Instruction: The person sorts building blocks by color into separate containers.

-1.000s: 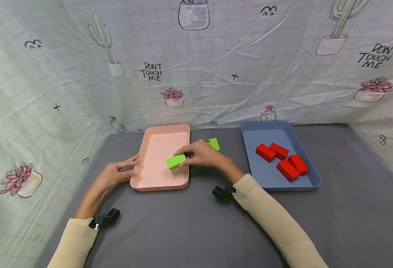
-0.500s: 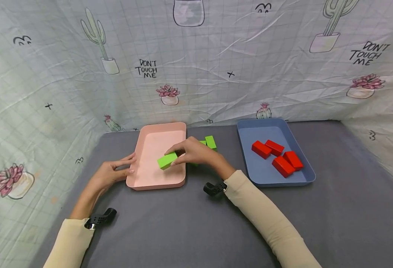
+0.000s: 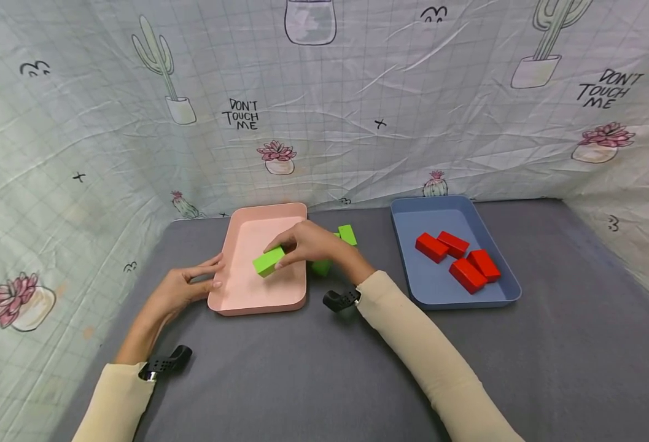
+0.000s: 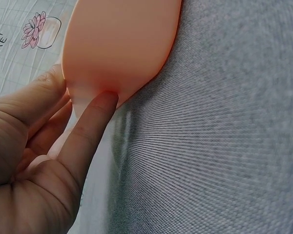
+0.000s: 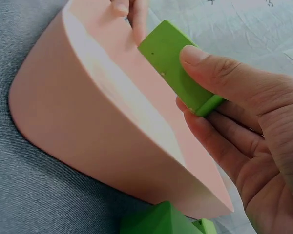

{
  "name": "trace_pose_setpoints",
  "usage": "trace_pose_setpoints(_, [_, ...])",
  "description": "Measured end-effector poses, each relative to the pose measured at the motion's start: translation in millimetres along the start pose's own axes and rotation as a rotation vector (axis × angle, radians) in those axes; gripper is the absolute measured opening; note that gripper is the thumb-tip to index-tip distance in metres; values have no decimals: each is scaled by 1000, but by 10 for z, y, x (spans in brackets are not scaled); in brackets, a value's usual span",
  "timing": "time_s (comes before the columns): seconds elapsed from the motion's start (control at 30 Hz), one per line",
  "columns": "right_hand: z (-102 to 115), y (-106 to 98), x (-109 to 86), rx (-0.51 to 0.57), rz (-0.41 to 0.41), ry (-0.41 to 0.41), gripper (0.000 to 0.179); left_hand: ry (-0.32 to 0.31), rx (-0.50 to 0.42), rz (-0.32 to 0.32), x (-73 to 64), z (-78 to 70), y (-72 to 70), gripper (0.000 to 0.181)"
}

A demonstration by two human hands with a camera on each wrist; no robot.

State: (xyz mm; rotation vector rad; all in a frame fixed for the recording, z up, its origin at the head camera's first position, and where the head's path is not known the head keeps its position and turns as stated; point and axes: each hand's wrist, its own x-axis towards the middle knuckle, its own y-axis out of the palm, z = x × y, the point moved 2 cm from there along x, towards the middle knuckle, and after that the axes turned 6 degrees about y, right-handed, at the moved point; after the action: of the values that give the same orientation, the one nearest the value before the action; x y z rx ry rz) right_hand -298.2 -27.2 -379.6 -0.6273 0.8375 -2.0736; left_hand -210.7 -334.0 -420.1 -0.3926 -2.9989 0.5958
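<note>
In the head view my right hand [image 3: 304,242] pinches a bright green block [image 3: 267,262] between thumb and fingers, over the pink tray [image 3: 258,301]. The right wrist view has the thumb across one face of the block [image 5: 163,61] and fingers beneath it. My left hand [image 3: 177,291] holds the tray's left side. In the left wrist view one fingertip of the left hand [image 4: 44,165] presses the tray's outer wall [image 4: 122,44], while other fingers reach the rim. More green blocks [image 3: 347,234] lie just right of the tray, partly hidden by my right hand and forearm.
A blue tray [image 3: 429,215] to the right contains several red blocks [image 3: 468,274]. Both trays stand on a grey cloth-covered table [image 3: 280,374]. A printed cloth backdrop [image 3: 335,92] rises behind and at both sides.
My right hand has carried the green block leftward, further over the pink tray, uncovering a green block beside the tray. The left hand stays at the tray's side. The head view has shifted slightly.
</note>
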Motion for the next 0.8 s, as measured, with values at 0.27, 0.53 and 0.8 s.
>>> trace_pose_setpoints(0.27, [20, -2, 138, 27, 50, 24, 37, -4, -18, -9, -22, 2, -13, 62])
trace_pose_setpoints(0.53, [-12, 46, 246, 1, 93, 7, 37, -8, -24, -10, -34, -6, -8, 61])
trace_pose_setpoints(0.8, [-63, 68, 295, -9, 128, 41, 38, -13, -44, -8, -9, -6, 19, 62])
